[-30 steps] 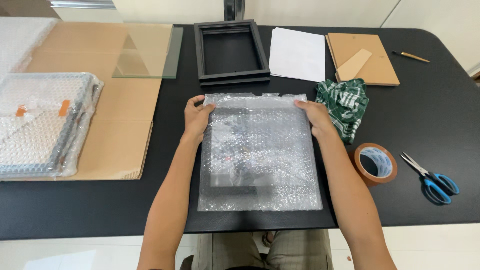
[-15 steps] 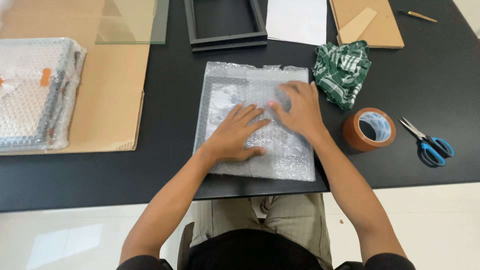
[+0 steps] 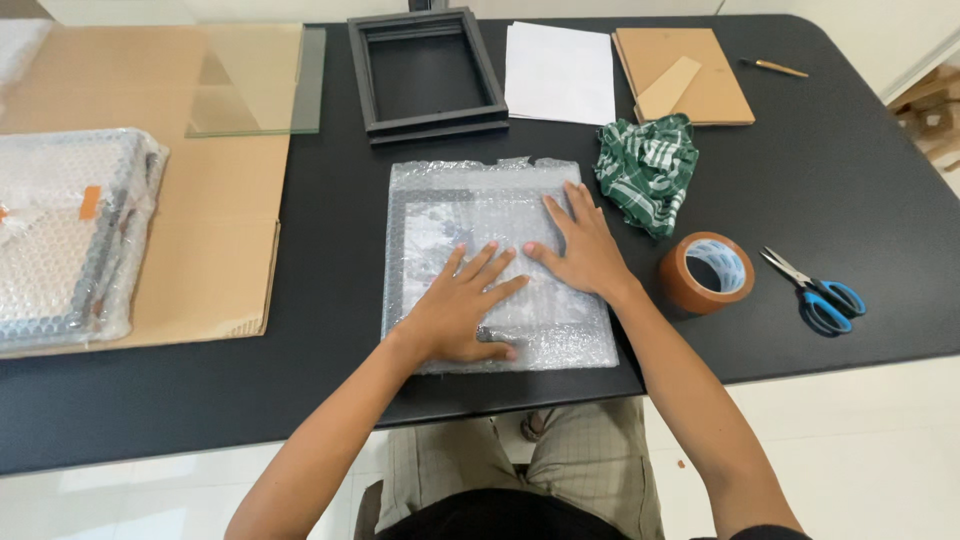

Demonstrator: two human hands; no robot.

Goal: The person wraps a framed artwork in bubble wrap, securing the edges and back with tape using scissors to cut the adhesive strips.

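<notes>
The bubble-wrapped frame (image 3: pixel 495 262) is shown lying flat on the black worktop (image 3: pixel 330 390), just below the centre of the frame, with both hands now laid on top of it. One second earlier the far corners of the wrap were held by the two hands; since then the hands have been drawn inward, and the loose wrap is now pressed down over the dark frame inside. The left hand (image 3: pixel 462 310) is spread, palm down, on the lower middle of the package, and the right hand (image 3: pixel 583 248) is spread flat beside it on the upper right part, the fingertips of the two nearly meeting. Nothing is pinched or gripped by either hand. From this change the wrap is judged to have been folded over and to be held flat, unsealed, since no tape is seen on it. To the right, a roll of brown tape (image 3: pixel 706 272) and blue-handled scissors (image 3: pixel 815 293) are placed near the package, with a green checked cloth (image 3: pixel 648 170) above them. An empty black frame (image 3: pixel 426 75), a white sheet (image 3: pixel 560 72) and brown boards (image 3: pixel 680 75) are set along the upper edge. At the left, a second wrapped package (image 3: pixel 65 235) and a glass pane (image 3: pixel 255 80) are laid on flattened cardboard (image 3: pixel 215 250).
</notes>
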